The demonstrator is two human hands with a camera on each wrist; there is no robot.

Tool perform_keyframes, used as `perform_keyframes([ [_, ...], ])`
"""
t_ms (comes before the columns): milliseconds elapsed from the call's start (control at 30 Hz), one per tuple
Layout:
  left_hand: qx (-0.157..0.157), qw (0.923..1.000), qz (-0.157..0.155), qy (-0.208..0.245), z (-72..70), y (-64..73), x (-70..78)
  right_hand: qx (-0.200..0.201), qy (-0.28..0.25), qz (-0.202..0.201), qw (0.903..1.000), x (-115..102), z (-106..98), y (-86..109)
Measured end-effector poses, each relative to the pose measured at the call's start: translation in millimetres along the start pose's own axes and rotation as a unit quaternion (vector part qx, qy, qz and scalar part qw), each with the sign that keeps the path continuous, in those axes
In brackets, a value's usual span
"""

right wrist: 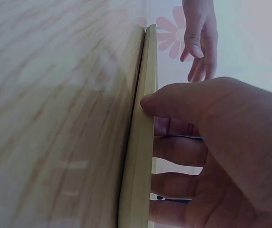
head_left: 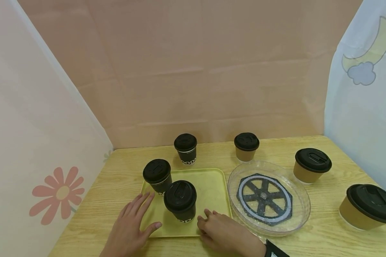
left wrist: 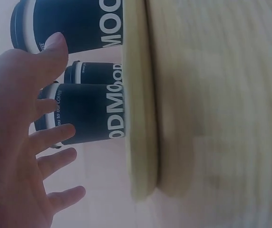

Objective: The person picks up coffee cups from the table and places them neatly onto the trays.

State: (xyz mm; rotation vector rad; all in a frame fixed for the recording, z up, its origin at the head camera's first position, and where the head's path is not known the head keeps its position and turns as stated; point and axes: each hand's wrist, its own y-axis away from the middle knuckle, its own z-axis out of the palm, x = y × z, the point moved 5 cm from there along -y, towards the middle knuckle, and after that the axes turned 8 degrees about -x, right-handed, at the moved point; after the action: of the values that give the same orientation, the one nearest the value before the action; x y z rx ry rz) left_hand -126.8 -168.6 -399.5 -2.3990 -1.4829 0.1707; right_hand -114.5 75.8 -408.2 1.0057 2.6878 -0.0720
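Observation:
My left hand (head_left: 128, 225) is spread over the left edge of a yellow tray (head_left: 212, 189), its fingers straight and holding nothing. Two dark paper cups with black lids stand upright on the tray: a front cup (head_left: 181, 205) near the middle and a rear cup (head_left: 157, 176) at the left. In the left wrist view my fingers are beside the lidded cup (left wrist: 93, 111). At the front rim, my right hand (head_left: 225, 230) pinches the tray, thumb on the outer side (right wrist: 145, 71) and fingers over the inside. The right palm's far side is hidden.
Behind the tray stands another dark cup (head_left: 186, 150). To the right is a clear round dish (head_left: 303, 214) with a dark wheel-like pattern. Around it are brown lidded containers: one at the back (head_left: 245, 148), one farther right (head_left: 310, 167) and one in front (head_left: 366, 208). Cloth surrounds the wooden table.

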Motion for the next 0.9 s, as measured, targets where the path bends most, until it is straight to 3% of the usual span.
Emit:
perform_keyframes([
  [300,-0.038,0.9984,-0.024,0.034,9.1,2.9,-4.6,-0.006,-0.012,0.004,0.9999,0.1,-0.4,0.2],
  [533,-0.048,0.9975,-0.027,0.043,14.0,5.1,-6.3,-0.009,-0.013,0.010,0.9998,-0.1,-0.9,0.2],
  [900,-0.107,0.9880,-0.070,0.087,23.7,7.0,-15.7,-0.003,-0.004,0.005,1.0000,-0.5,-1.2,0.6],
])
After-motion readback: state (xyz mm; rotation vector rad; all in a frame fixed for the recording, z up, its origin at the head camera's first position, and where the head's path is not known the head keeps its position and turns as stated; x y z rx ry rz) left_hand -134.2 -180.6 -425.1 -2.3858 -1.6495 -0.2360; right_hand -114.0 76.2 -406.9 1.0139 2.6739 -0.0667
